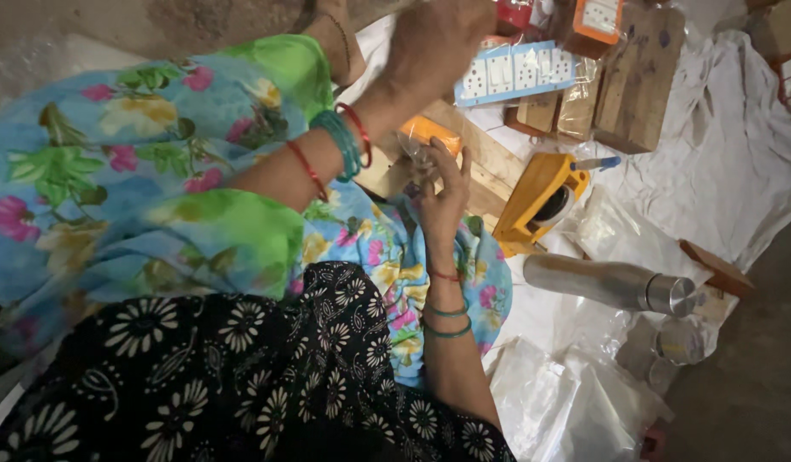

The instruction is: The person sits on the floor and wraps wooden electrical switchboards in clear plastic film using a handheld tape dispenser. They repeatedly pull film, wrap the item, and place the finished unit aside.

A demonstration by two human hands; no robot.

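Black cloth with white flower print [241, 385] covers the lap closest to the camera, and above it lies a blue and green floral garment [130, 197]. Over this lap the right hand [443, 201] stands with its fingers [454, 162] curled loosely up against a small clear plastic bag [417, 154]; it touches the bag, but I cannot tell if it really pinches it. An orange piece [430, 133] shows just behind the bag. The left hand [438, 43] is raised higher, near the top edge, with the back turned to the camera (its fingers are hidden, so the grip cannot be told). Both wrists carry green and red bangles. Just beside the hands lies a wooden plank [490, 162], and next to it a yellow tape dispenser [541, 201]. Farther away are a white switch board with blue rim [515, 73], wooden blocks [639, 77], a steel bottle [614, 284] lying on its side, and clear plastic bags [567, 402] on a white sheet [729, 154].
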